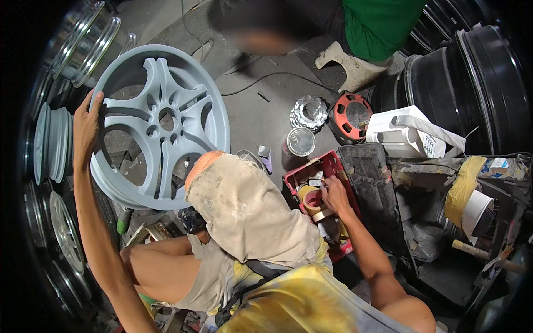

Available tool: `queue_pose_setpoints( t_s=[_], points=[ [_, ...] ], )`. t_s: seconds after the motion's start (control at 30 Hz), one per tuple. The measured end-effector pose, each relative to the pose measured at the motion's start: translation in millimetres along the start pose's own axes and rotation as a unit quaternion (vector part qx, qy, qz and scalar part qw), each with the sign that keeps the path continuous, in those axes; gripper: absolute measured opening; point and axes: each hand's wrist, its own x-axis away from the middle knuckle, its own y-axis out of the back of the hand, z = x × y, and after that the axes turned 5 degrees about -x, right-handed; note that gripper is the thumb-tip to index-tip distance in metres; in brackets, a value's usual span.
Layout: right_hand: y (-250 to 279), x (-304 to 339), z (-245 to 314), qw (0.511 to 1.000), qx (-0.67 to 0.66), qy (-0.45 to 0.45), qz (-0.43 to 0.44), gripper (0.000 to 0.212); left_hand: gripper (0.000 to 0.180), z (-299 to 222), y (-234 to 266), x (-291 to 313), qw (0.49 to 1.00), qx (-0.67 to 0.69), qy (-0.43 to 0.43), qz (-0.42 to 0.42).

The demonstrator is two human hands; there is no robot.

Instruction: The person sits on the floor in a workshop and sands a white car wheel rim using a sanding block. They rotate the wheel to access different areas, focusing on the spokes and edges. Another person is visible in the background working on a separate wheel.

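A grey alloy wheel rim (183, 130) with twin spokes stands tilted in front of me on the left. My left hand (87, 125) grips its left edge, thumb on the front face. On the right, my right hand (336, 195) reaches into a red toolbox (340, 161). Its fingers are curled and pressed together at the tips; what they hold, if anything, is hidden. Beside those fingers lie a roll of masking tape (312, 201) and a second, pale tape roll (322, 215). Small packets and other loose items partly fill the box.
A lidded can (300, 142), a silver toothed ring (308, 113), a red-and-black round device (352, 115) and a white appliance (408, 132) stand beyond the toolbox. Wheel rims line the left (55, 141) and right (472, 94). A cable (266, 76) crosses the floor near a person in green (383, 25).
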Motion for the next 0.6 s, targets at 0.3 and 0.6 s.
queue_pose_setpoints(
  t_s=[0.3,0.6],
  points=[
    [-81.1,-72.1,-32.5,0.979,0.037,-0.196,0.048,0.027,0.054,1.0,0.8,-5.7,1.0,-0.022,-0.019,-0.011],
    [-42.8,-21.1,-61.0,0.99,0.04,-0.113,0.08,0.027,0.055,4.8,-1.9,-1.8,0.999,-0.026,-0.026,-0.036]
  ],
)
